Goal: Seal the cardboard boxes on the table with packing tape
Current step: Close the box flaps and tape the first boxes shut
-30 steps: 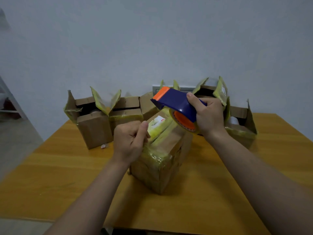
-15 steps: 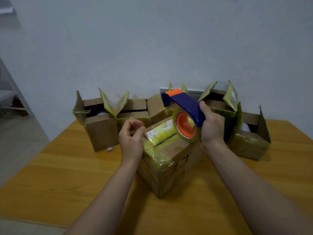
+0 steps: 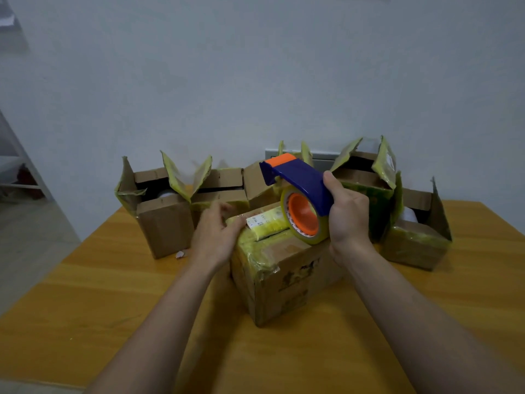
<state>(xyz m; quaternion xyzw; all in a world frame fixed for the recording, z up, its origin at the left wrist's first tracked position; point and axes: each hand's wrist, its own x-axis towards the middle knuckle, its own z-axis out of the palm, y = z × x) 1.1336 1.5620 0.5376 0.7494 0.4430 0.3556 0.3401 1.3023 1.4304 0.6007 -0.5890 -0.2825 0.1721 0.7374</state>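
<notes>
A closed cardboard box [image 3: 287,277] wrapped in yellowish tape stands at the middle of the wooden table [image 3: 85,294], one corner toward me. My right hand [image 3: 348,220] grips a blue and orange tape dispenser [image 3: 298,186] whose roll of tape [image 3: 305,220] rests on the box's top. My left hand [image 3: 217,231], blurred, lies against the top left edge of the box with its fingers loosely spread.
Several open boxes with raised flaps line the back of the table: one at the left [image 3: 159,211], one behind the middle [image 3: 221,191], two at the right [image 3: 366,183] [image 3: 417,240]. A small scrap [image 3: 180,254] lies by the left box. A white wall stands behind.
The dispenser came down from above the box until the roll sits on its top. My left hand let go of its pinch on the tape end and opened against the box edge.
</notes>
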